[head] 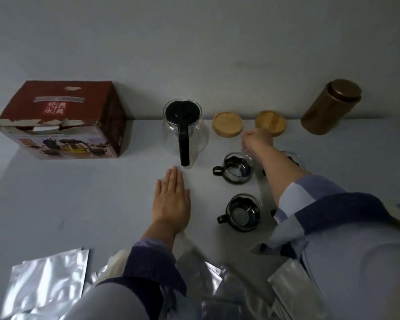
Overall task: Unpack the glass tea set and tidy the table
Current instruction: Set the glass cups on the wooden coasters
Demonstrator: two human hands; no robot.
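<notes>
Where the table (79, 192) meets the wall, the glass teapot (183, 132) stands upright with its black lid on and its black handle pointing toward the person. Two glass cups with black handles sit right of it: the far cup (236, 167) nearer the teapot, the near cup (241, 212) closer to the person. A third cup (293, 158) is largely hidden behind the right forearm. Two round bamboo lids lie flat along the wall line, the left lid (227, 123) just beside the teapot, the right lid (270, 122) further right. A brown cylindrical canister (330, 107) stands at the far right, well apart from the cups. The red cardboard box (62, 118), its top edge torn, sits at the far left.

The left hand (172, 199) rests palm down on the table near the teapot handle, fingers straight and together, holding nothing. The right hand (255, 139) reaches out between the far cup and the right lid; it is blurred, fingers curled downward, and whether they grip anything cannot be told.

Silver foil bags (46, 287) lie at the near edge.
</notes>
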